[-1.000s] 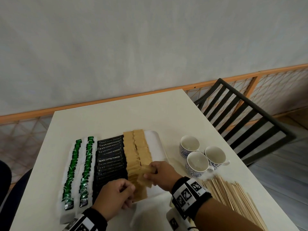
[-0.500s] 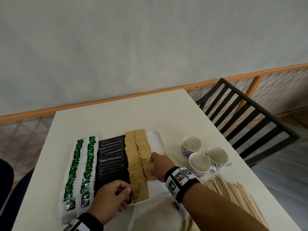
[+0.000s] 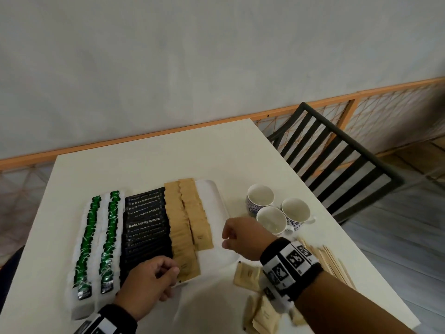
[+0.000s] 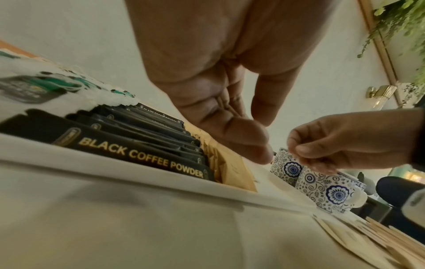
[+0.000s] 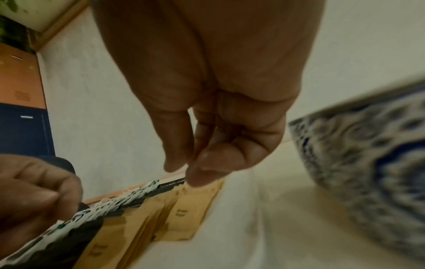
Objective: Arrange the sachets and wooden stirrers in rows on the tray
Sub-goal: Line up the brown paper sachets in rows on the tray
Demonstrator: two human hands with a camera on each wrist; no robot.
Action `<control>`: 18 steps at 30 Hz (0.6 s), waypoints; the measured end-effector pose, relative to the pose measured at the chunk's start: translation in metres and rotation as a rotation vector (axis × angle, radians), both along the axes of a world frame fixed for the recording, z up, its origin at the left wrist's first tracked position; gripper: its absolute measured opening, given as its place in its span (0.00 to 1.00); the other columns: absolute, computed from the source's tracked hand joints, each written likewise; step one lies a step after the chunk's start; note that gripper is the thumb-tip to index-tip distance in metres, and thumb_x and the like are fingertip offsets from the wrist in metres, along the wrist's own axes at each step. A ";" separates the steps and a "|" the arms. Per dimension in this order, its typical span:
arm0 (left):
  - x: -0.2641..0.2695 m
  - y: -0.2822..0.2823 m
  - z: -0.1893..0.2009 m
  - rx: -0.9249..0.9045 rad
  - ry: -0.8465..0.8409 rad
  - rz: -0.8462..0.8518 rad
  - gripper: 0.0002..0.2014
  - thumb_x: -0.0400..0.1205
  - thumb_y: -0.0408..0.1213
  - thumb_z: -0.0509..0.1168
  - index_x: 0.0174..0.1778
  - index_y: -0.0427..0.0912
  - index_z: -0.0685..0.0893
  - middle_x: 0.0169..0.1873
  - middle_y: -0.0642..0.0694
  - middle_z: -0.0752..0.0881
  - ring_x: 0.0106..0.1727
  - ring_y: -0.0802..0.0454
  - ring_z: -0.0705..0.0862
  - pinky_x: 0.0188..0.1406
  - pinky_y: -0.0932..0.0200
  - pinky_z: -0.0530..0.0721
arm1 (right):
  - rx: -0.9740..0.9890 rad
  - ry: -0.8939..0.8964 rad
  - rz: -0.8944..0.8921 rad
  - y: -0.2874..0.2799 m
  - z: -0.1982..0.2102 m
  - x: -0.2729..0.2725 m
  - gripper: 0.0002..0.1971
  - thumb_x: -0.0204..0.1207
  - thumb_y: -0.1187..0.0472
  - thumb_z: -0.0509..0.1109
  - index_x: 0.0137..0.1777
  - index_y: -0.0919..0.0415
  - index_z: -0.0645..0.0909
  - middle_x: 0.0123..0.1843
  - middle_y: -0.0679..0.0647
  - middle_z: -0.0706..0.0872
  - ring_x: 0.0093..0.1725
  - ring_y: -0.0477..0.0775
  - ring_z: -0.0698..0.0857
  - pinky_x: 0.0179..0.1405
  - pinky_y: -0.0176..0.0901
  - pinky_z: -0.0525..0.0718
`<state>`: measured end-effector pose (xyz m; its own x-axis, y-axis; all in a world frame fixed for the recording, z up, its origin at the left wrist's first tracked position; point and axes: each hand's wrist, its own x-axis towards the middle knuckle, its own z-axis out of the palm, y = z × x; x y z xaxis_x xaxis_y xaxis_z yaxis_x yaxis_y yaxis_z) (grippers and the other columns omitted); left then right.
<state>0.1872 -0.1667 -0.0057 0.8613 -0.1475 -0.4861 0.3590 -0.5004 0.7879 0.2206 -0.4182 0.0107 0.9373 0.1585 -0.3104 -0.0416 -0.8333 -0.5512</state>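
A white tray (image 3: 214, 201) holds two rows of green sachets (image 3: 88, 237), a row of black coffee sachets (image 3: 144, 225) and two rows of brown sachets (image 3: 199, 222). My left hand (image 3: 174, 273) hovers at the tray's front edge over the near end of the brown rows, fingers curled against the thumb and holding nothing (image 4: 260, 138). My right hand (image 3: 226, 239) is over the bare right strip of the tray, fingers curled and empty (image 5: 184, 169). Loose brown sachets (image 3: 248, 276) lie under my right forearm. Wooden stirrers (image 3: 334, 263) are piled to the right.
Three blue-patterned cups (image 3: 260, 198) stand close to the right of my right hand. A black slatted chair (image 3: 337, 160) sits beyond the table's right edge. More loose brown sachets (image 3: 265, 317) lie near the table's front edge.
My right hand laid a brown sachet on the near end of the right brown row, let go and drew back to the right. The left hand stayed at the tray's front.
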 end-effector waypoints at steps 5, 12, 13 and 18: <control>-0.005 -0.012 -0.004 0.023 -0.010 -0.109 0.03 0.82 0.33 0.67 0.44 0.41 0.86 0.28 0.45 0.87 0.28 0.51 0.85 0.26 0.61 0.80 | -0.154 0.092 0.112 -0.033 0.010 -0.050 0.09 0.72 0.55 0.76 0.50 0.54 0.85 0.42 0.43 0.79 0.44 0.45 0.78 0.43 0.34 0.73; -0.009 -0.020 -0.008 0.025 -0.050 -0.185 0.03 0.81 0.34 0.68 0.45 0.44 0.87 0.30 0.44 0.88 0.28 0.51 0.85 0.27 0.58 0.80 | -0.266 0.118 0.336 -0.038 -0.022 -0.105 0.23 0.70 0.58 0.77 0.64 0.46 0.76 0.66 0.53 0.74 0.61 0.59 0.79 0.60 0.49 0.81; -0.009 -0.020 -0.009 0.024 -0.052 -0.184 0.03 0.80 0.33 0.69 0.45 0.44 0.87 0.30 0.44 0.88 0.28 0.51 0.85 0.26 0.58 0.80 | -0.265 0.104 0.364 -0.038 -0.026 -0.107 0.23 0.70 0.60 0.77 0.63 0.44 0.76 0.67 0.52 0.72 0.61 0.59 0.79 0.59 0.51 0.82; -0.011 -0.018 -0.009 0.009 -0.044 -0.170 0.03 0.80 0.32 0.69 0.45 0.43 0.87 0.29 0.44 0.87 0.27 0.50 0.85 0.26 0.58 0.79 | -0.315 0.023 0.491 -0.031 -0.029 -0.101 0.22 0.68 0.58 0.79 0.60 0.48 0.77 0.64 0.56 0.72 0.61 0.60 0.75 0.55 0.52 0.77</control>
<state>0.1758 -0.1846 -0.0152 0.8448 -0.2888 -0.4504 0.2335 -0.5585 0.7960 0.1200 -0.4491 -0.0182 0.7699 0.4692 -0.4325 0.3818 -0.8818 -0.2769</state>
